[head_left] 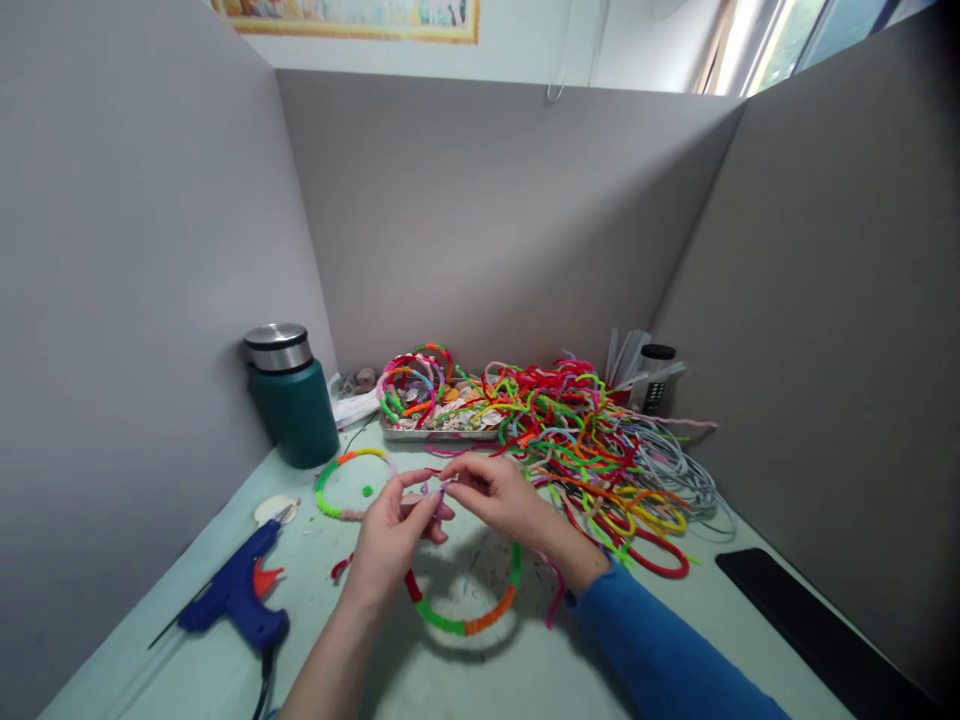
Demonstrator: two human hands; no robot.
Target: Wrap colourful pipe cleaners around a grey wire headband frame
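My left hand (394, 525) is closed on the upper part of a ring (491, 613) wrapped in red, green and orange pipe cleaners. The ring's lower part hangs just over the table between my forearms. At the ring's top, a short purple pipe cleaner (440, 505) shows between my fingertips. My right hand (491, 490) pinches this purple piece, its fingertips touching those of my left hand. Fingers partly hide the ring's upper stretch. Just behind my left hand, a second wrapped ring (322, 493) in green, orange, yellow and pink lies flat on the table.
A blue glue gun (236, 595) lies at left, near a teal bottle (292, 410). Behind my hands stands a metal tray (442, 435) holding more rings and small pieces. A big heap of pipe cleaners (577, 430) spreads right. A black strip (810, 620) lies at far right. Grey panels surround the table.
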